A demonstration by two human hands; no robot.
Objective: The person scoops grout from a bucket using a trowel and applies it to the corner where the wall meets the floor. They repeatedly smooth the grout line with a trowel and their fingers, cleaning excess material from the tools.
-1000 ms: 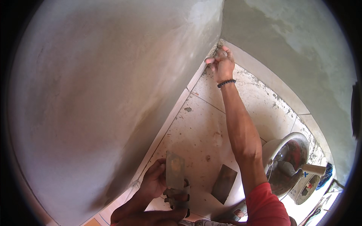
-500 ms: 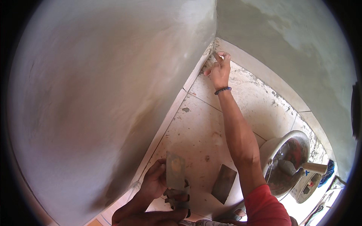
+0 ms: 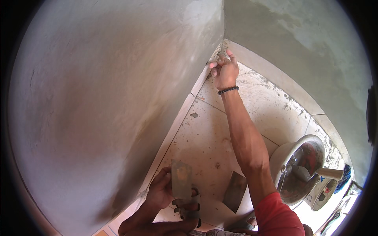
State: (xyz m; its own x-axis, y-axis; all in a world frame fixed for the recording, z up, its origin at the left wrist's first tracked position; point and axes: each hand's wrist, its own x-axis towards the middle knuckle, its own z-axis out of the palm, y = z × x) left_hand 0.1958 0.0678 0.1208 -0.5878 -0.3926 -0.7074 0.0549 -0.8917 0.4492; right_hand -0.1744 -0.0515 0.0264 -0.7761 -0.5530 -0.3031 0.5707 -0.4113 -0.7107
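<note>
My right hand [image 3: 226,74] reaches far out to the corner where two walls meet the floor. A dark beaded bracelet circles its wrist. The fingers are bent, with the index finger extended toward the corner; a small greyish piece shows at the fingertips, too small to name. Close to my body, my left hand [image 3: 160,189] grips the edge of a flat grey rectangular plate [image 3: 182,179] with a brownish smear, like a scraper blade. Behind the plate's lower end is a strapped sandal [image 3: 188,207]. Pale skirting tiles [image 3: 173,131] run along the left wall's foot.
A dark rectangular plate [image 3: 235,192] lies on the stained floor tiles [image 3: 208,133]. To the right stands a grey-rimmed basin [image 3: 277,157] containing grey material, with a pale cylindrical handle [image 3: 330,174] across its rim. Plastered walls [image 3: 98,98] rise on both sides.
My right hand has shifted slightly left at the corner, and its index finger has straightened. My left hand with the plate has barely moved.
</note>
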